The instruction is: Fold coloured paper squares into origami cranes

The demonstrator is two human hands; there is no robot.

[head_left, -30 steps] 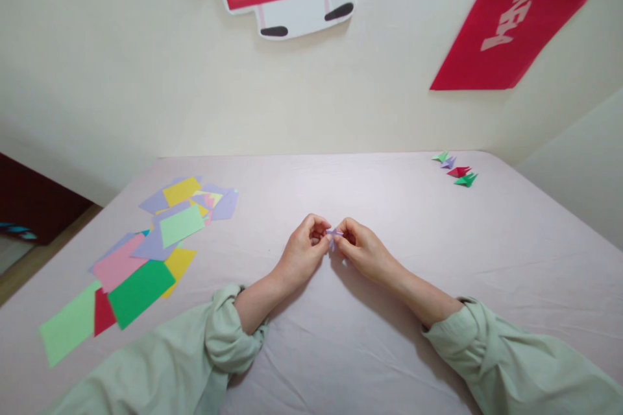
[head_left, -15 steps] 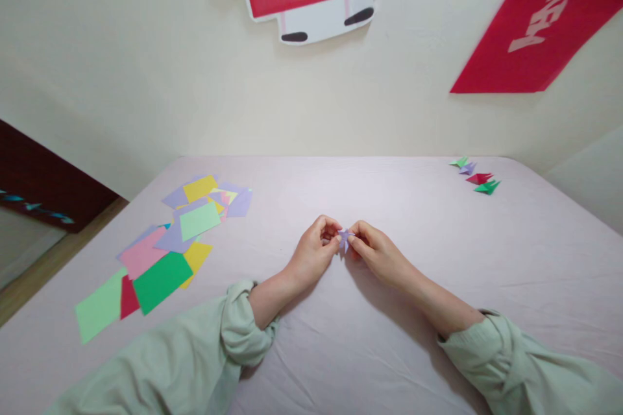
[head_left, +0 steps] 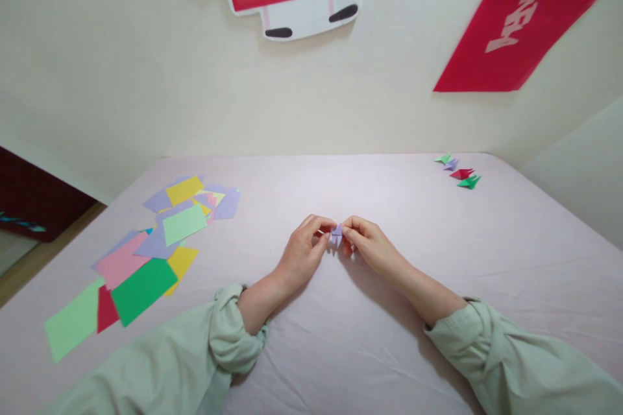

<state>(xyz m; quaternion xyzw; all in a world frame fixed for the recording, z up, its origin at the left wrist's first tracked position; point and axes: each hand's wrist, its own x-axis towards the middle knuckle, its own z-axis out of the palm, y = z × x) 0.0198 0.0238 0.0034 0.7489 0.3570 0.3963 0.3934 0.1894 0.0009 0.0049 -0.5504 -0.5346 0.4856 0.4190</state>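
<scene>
A small folded piece of purple paper (head_left: 337, 234) is pinched between my two hands above the middle of the table. My left hand (head_left: 307, 245) grips its left side between thumb and fingers. On its right side, my right hand (head_left: 372, 243) pinches it in the same way. Narrow points of the paper hang downward, and a dark crease or slit crosses it. The fingertips hide its outer edges.
Loose coloured paper sheets, among them a green sheet (head_left: 145, 292), overlap at the left of the pale cloth-covered table (head_left: 302, 363). Several folded paper figures, one of them red (head_left: 462, 174), stand at the far right. A wall (head_left: 311, 104) rises behind the table.
The purple paper has turned in my fingers; it looked star-shaped before and now shows a dark line across it. The whole view has shifted slightly, with most things further left.
</scene>
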